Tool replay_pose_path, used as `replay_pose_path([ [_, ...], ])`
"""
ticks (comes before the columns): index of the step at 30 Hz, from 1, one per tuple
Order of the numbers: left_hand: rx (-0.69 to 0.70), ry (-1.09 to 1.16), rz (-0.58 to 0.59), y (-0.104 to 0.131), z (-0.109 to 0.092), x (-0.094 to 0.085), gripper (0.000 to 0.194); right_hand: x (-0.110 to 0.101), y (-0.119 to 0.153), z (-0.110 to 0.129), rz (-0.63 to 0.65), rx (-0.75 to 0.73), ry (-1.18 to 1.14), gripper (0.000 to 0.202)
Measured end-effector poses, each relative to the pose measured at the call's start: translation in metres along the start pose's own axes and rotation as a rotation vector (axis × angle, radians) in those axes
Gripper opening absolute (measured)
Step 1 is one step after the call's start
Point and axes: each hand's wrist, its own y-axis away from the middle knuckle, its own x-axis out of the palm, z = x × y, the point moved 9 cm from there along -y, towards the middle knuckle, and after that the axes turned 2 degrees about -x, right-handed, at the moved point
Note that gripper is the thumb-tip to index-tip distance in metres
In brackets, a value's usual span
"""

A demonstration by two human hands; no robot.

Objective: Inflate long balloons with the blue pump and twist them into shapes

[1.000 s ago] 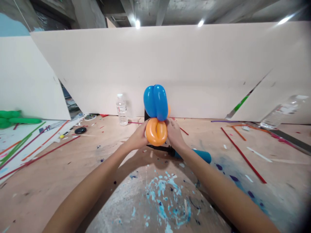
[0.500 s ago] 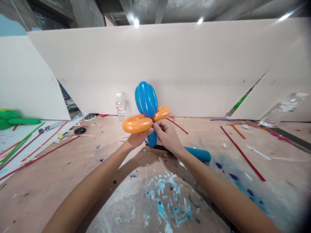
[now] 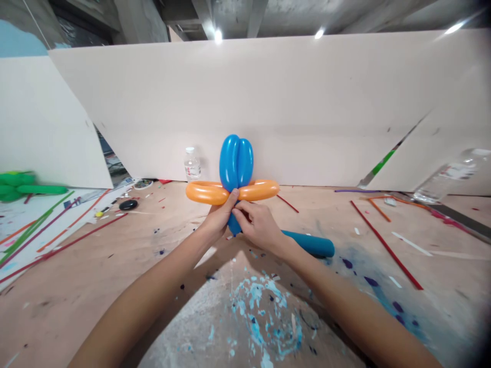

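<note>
Behind the right hand (image 3: 258,222), the blue balloon stem (image 3: 233,225) sits part-hidden.

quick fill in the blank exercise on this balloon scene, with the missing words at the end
1. The upright upper bubbles of the balloon figure are ____ in colour.
2. The side loops are coloured ____.
3. The left grip has its ____ in front of the join between bubbles and loops.
4. The teal cylinder lies to the ____ of the balloon figure.

Missing words: blue; orange; thumb; right
</note>
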Motion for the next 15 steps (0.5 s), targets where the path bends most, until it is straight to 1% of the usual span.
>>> replay_pose_path([
  [3,0.022,0.039,-0.006,-0.004,-0.003,-0.003,0.052,-0.005,-0.003,-0.008,0.042,0.068,-0.118,0.028],
  [7,-0.011,0.054,0.024,-0.004,-0.005,-0.002,0.056,-0.011,-0.006,-0.021,0.067,0.157,-0.264,0.029],
  [12,-0.096,0.045,-0.05,-0.002,0.001,-0.009,0.055,-0.02,-0.009,-0.037,-0.015,0.192,-0.275,0.018],
  [15,-0.088,-0.008,-0.044,-0.002,0.005,-0.01,0.053,-0.019,-0.009,-0.039,-0.034,0.184,-0.308,0.015],
])
